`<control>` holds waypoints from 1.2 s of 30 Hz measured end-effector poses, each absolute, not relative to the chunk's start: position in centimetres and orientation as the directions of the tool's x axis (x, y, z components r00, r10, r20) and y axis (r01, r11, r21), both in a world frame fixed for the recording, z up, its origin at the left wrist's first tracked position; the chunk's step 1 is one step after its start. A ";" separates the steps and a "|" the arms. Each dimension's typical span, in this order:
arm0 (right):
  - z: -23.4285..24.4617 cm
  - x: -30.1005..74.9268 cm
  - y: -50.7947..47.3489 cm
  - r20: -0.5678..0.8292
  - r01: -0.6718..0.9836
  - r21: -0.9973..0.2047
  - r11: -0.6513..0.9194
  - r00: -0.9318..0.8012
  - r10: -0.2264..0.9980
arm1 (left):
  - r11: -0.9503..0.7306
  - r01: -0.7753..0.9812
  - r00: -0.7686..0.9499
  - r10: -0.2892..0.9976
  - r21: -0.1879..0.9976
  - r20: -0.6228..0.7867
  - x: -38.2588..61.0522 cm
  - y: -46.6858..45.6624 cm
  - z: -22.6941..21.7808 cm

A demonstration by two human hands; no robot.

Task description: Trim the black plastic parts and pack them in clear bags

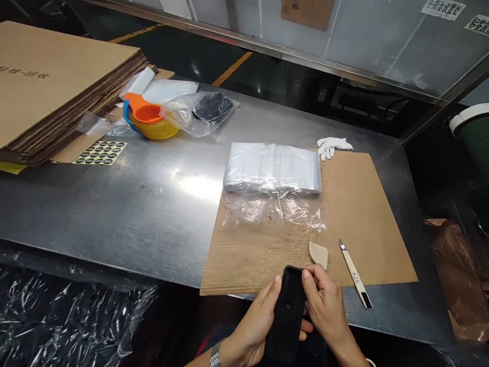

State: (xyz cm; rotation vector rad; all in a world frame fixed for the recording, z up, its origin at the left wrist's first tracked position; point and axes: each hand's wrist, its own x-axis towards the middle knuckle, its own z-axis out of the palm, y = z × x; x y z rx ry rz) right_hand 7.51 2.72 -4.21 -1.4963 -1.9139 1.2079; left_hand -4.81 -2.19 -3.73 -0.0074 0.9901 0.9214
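Note:
A long black rubbery case [287,312], with a raised rim and a small hole in its face, is held upright over the table's front edge. My left hand [257,323] wraps its left side, thumb along the edge and fingertips showing at the right behind it. At the top right corner, my right hand [324,298] pinches the rim between thumb and fingers. Just beyond the case lies a beige curved piece [318,254] on a brown cardboard sheet [368,221]. To the right rests a craft knife [355,274] with a pale handle marked A26, partly off the cardboard.
Clear plastic bags [275,169] are stacked on the cardboard, near a white glove [333,146]. Leftward are orange and yellow cups [152,120], a bag with black contents [211,107], a round-sticker sheet [100,153] and a tall cardboard stack [47,90]. Black plastic [43,319] hangs below the metal table [156,220].

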 end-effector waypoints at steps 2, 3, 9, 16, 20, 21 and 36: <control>-4.7 7.0 3.3 -0.112 0.614 -0.783 0.098 -0.295 0.949 | 0.632 -0.660 0.180 0.659 0.407 -0.731 -4.8 -2.0 -3.8; -4.9 6.7 3.7 -0.090 0.627 -0.771 0.115 -0.285 0.954 | 0.625 -0.656 0.155 0.660 0.423 -0.736 -4.9 -1.9 -3.8; -6.0 5.4 5.3 0.003 0.686 -0.700 0.199 -0.276 0.961 | 0.460 -0.667 -0.059 0.752 0.586 -0.657 -5.8 -1.1 -4.4; -7.2 4.9 8.7 0.105 0.773 -0.572 0.274 -0.263 0.959 | 0.257 -0.412 -0.165 0.922 0.874 -0.349 -6.6 2.0 -6.9; -7.1 4.2 11.0 0.211 0.783 -0.463 0.416 -0.358 0.909 | 0.155 0.065 -0.339 0.932 0.986 -0.124 -6.9 3.6 -9.3; -7.1 3.9 11.5 0.232 0.777 -0.433 0.457 -0.394 0.889 | 0.145 0.154 -0.337 0.937 0.977 -0.086 -6.9 3.8 -9.8; -9.5 -0.6 19.8 0.384 0.878 0.024 0.478 -0.449 0.806 | 0.080 0.466 -0.310 0.948 0.881 0.078 -7.2 4.3 -10.6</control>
